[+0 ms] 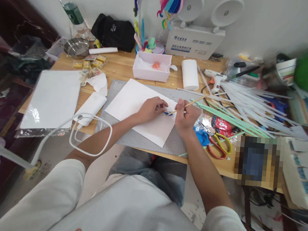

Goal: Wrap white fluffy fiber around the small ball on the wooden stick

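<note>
A white sheet of paper (128, 100) lies at an angle on the grey cutting mat (138, 139). Over the sheet, my left hand (152, 110) has thumb and fingers pinched at a small blue piece (168, 113); whether it grips the piece is too small to tell. My right hand (185, 115) is closed around a thin wooden stick (196, 100), whose lower tip touches or nearly touches the blue piece.
Behind the mat stand a white box (150, 74) and a paper roll (190, 75). Scissors (217, 151), a glue gun (215, 79) and plastic strips (252, 102) lie to the right. A white cable (110, 137) loops above my left forearm.
</note>
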`<state>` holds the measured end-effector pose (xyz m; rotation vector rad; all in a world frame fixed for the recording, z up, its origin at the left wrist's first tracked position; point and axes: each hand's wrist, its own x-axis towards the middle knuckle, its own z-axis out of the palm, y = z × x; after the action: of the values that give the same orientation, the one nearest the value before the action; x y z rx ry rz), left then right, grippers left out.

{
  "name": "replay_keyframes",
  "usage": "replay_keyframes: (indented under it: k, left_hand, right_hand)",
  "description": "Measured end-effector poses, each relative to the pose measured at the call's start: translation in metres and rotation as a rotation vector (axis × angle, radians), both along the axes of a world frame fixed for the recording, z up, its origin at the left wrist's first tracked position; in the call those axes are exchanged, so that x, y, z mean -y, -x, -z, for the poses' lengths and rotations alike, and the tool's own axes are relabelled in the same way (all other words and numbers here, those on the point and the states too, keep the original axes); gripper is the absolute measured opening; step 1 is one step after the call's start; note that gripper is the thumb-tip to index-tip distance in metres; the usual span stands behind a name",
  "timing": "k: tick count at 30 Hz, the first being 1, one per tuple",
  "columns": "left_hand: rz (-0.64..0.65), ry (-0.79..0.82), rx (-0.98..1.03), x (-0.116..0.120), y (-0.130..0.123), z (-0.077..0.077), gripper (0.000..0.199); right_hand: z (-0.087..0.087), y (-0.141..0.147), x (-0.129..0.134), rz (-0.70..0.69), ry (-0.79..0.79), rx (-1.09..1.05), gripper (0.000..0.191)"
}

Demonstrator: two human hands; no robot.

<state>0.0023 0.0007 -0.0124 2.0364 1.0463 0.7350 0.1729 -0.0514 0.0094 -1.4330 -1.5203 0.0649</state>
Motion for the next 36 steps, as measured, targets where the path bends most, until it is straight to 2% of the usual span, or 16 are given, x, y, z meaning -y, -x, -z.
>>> replay_keyframes:
  k: [3,8,11,13,16,19,23,25,27,30,36]
  left_hand:
    - [-0.002,0.002,0.015,0.000,-0.001,0.001,0.012]
    - [-0.014,0.026,0.046,0.000,0.000,0.003,0.014]
    - [-0.041,0.081,0.058,-0.003,0.002,-0.002,0.026]
    - [-0.082,0.061,0.055,-0.010,0.007,-0.010,0.035]
    - [-0.154,-0.105,0.003,-0.034,0.023,-0.027,0.029]
    - [-0.217,-0.272,-0.114,-0.073,0.044,-0.047,0.019]
    - [-0.357,-0.304,-0.274,-0.133,0.058,-0.071,0.017]
    - [-0.355,-0.291,-0.361,-0.160,0.056,-0.077,0.013]
    - [-0.310,-0.287,-0.456,-0.182,0.051,-0.078,0.005]
    - [-0.244,-0.270,-0.622,-0.203,0.044,-0.073,0.016]
    - [-0.278,-0.213,-0.685,-0.214,0.042,-0.060,0.025]
  right_hand:
    - [0.003,0.001,0.001,-0.028,0.006,0.042,0.058]
    - [0.005,0.001,-0.001,0.046,-0.024,0.065,0.057]
    - [0.004,-0.001,-0.003,0.066,-0.006,0.038,0.057]
    - [0.004,-0.002,-0.004,0.063,0.005,-0.013,0.056]
    - [0.004,-0.002,-0.005,0.058,0.018,-0.086,0.055]
    - [0.004,-0.002,-0.004,0.046,0.026,-0.100,0.054]
    - [0.002,-0.001,-0.002,0.037,0.018,-0.085,0.053]
    - [0.002,-0.001,-0.002,0.038,0.016,-0.072,0.053]
    - [0.001,-0.001,-0.002,0.041,0.027,-0.067,0.054]
    - [0.002,-0.001,-0.003,0.045,0.048,-0.071,0.056]
    - [0.003,-0.001,-0.004,0.051,0.037,-0.053,0.057]
